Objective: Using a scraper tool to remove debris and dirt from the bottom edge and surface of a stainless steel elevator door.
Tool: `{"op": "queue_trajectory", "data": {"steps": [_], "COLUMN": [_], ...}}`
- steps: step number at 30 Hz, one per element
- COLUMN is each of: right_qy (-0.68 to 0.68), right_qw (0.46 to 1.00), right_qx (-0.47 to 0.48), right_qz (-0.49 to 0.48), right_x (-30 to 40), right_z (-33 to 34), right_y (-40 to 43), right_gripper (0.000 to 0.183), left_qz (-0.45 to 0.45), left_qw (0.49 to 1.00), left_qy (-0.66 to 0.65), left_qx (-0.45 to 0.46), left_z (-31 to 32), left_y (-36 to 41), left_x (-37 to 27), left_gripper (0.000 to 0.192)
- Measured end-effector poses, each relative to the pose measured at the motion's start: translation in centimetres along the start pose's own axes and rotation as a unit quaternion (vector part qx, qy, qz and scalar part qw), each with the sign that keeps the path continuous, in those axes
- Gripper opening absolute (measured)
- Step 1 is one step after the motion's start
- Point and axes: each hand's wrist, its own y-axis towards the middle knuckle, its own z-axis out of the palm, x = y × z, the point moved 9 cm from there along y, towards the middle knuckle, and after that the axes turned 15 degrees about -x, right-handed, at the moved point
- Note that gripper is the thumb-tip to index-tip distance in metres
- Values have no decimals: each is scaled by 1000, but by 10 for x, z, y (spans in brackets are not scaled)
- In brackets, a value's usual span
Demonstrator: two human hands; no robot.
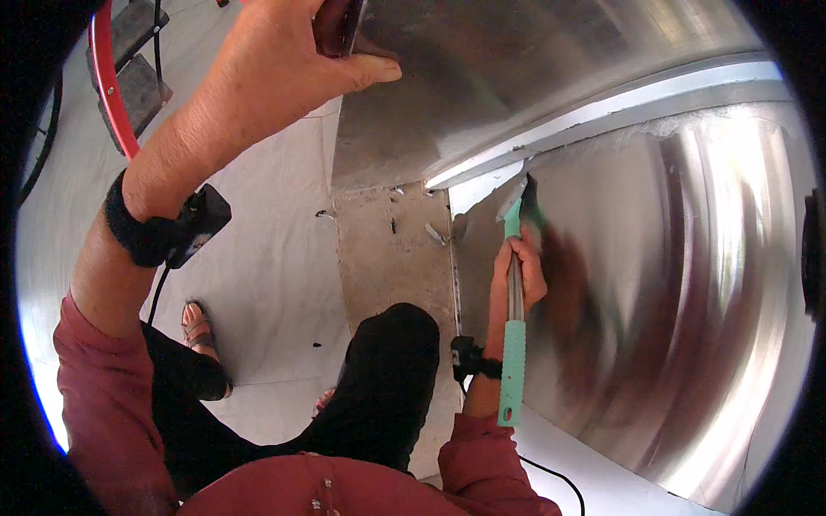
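Note:
My right hand (524, 267) grips the metal shaft of a scraper (513, 371) with mint-green plastic parts. Its head meets a shiny stainless steel panel (619, 271) near the upper left corner, beside a torn strip of white film (484, 187). At the top of the view, my left hand (290, 58) is around the edge of another steel panel (452, 77); its thumb lies against the metal, and its other fingers are mostly hidden or out of frame.
A pale metal ledge (606, 109) runs between the panels. Small scraps (435, 233) lie on the brown floor strip (393, 277). Grey floor tiles (277, 258) spread to the left, with a red metal frame (106, 77) at upper left. A black cable (561, 476) hangs below my right sleeve.

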Motion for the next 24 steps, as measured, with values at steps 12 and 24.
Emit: {"op": "queue_trajectory", "data": {"steps": [12,24], "right_qy": [9,-34], "right_qw": [1000,998], "right_qx": [-4,-1], "right_qz": [-28,-44], "right_x": [12,17], "right_z": [16,13], "right_y": [20,29], "right_gripper": [15,12], "left_qz": [-34,28], "left_qw": [997,983], "left_qy": [-64,-179], "left_qx": [24,21], "left_z": [7,11], "left_y": [5,7], "left_x": [28,30], "left_gripper": [57,56]}}
